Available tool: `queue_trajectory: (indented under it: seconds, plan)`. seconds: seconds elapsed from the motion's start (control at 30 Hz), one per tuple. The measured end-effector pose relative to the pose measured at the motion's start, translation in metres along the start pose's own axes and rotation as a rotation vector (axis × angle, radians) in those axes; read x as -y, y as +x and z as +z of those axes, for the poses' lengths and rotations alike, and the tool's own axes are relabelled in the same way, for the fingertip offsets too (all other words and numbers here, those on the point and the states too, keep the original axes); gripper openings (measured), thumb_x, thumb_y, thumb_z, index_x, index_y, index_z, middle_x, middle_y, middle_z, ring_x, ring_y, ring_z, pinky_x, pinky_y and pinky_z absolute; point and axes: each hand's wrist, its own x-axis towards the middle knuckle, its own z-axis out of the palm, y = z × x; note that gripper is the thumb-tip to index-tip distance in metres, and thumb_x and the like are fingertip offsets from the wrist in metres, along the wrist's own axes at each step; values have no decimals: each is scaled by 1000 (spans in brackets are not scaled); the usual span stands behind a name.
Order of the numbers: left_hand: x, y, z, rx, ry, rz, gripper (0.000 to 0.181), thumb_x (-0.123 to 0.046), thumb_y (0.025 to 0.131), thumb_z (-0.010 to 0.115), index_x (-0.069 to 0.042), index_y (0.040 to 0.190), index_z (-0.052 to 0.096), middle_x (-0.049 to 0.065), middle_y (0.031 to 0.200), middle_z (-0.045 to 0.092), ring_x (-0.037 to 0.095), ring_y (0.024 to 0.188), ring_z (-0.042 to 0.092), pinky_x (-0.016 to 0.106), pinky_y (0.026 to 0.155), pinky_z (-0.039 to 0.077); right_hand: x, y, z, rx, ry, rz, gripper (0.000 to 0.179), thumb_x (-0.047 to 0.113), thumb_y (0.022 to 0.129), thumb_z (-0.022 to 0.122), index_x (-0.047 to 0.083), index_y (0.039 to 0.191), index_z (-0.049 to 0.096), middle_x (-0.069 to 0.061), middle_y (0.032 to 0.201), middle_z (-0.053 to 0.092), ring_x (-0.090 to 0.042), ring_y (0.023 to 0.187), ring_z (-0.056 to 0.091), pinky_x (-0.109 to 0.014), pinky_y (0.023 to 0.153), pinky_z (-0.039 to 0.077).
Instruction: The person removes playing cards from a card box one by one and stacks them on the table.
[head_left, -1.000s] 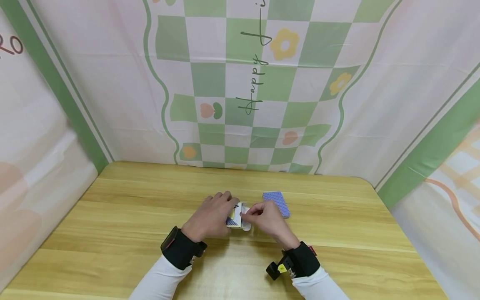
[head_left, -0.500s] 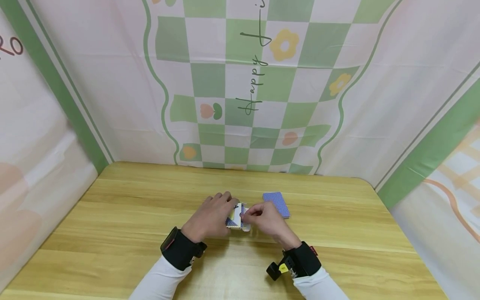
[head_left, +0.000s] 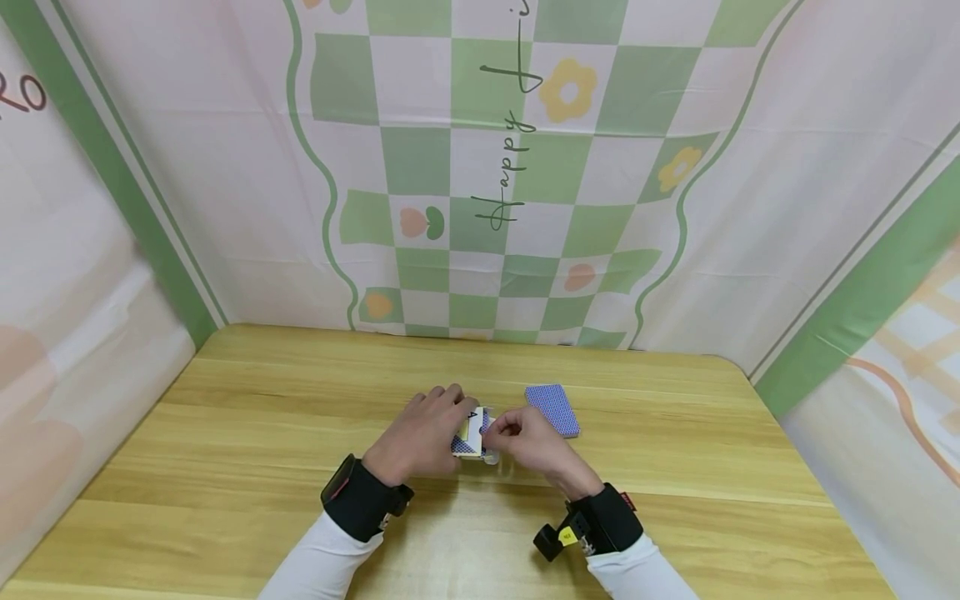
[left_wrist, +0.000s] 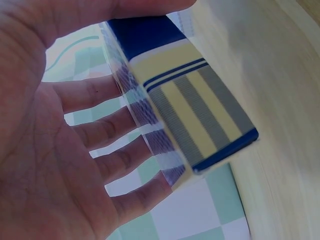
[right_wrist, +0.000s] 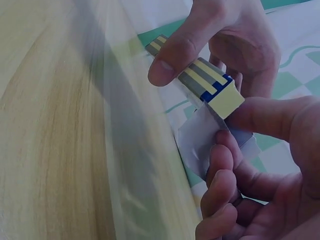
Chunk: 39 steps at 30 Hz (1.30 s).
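Observation:
In the head view my left hand [head_left: 423,429] grips a playing card box [head_left: 467,443], printed with an "A" and blue pattern. The left wrist view shows its blue, cream and grey striped side [left_wrist: 200,115], with my thumb along one side and fingertips against the other. From the box's right end a pale-edged stack of playing cards [right_wrist: 228,103] sticks out a little. My right hand [head_left: 534,437] pinches that stack's end with thumb and bent fingers. Below hangs an opened whitish flap [right_wrist: 199,137], beside my right fingers. How deep the cards sit inside is hidden.
Behind my right hand lies a blue-backed deck of cards [head_left: 553,408] on the wooden table [head_left: 247,467]. A printed fabric curtain [head_left: 480,150] rises at the table's far edge, with more fabric at both sides.
A blue-patterned strip has come into view at the box's right end, where mostly white flap showed before. My right hand has shifted very slightly; the left stays put.

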Motion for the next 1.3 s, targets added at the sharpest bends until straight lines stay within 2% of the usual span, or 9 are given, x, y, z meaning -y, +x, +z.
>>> queue_trajectory:
  seconds: [0.17,0.43,0.6,0.73,1.1,1.3]
  plan:
    - [0,0,0,1,2,-3,68,-29,61,77,-15,122,51,0,109,48,19,95,45,39,78,40,2,-1,1,8,-17,-24,13,15,85,62,3,87,65,-7,80,60,-17,69,49,-27,59,36]
    - [-1,1,-1,-2,4,-1,67,-29,61,77,-16,123,51,0,109,48,18,94,45,38,77,39,32,-15,2,0,-39,-58,9,7,84,60,-2,84,63,-9,77,58,-15,66,47,-26,56,35]
    - [-1,0,-1,5,4,-2,68,-29,62,77,-16,123,51,1,110,48,18,95,45,39,78,39,16,-8,1,8,-35,-35,10,9,85,60,0,83,64,-8,77,59,-16,66,46,-27,57,35]
    - [0,0,-1,11,1,-6,68,-29,62,76,-16,123,51,0,110,48,18,95,45,39,79,39,1,-1,1,13,-20,-13,15,18,85,63,4,82,64,-5,77,59,-16,67,45,-27,57,33]
    - [2,-1,-1,26,-16,-18,68,-26,61,76,-14,123,52,0,107,48,18,93,45,38,77,39,0,0,-2,48,1,12,30,34,84,63,6,77,62,-4,72,52,-16,64,41,-27,57,30]
    - [4,-1,-1,21,-22,-20,66,-27,62,75,-14,122,51,0,106,48,17,90,44,37,75,39,2,-1,-6,41,-9,22,27,34,84,63,8,79,65,-9,77,57,-16,66,42,-28,59,30]
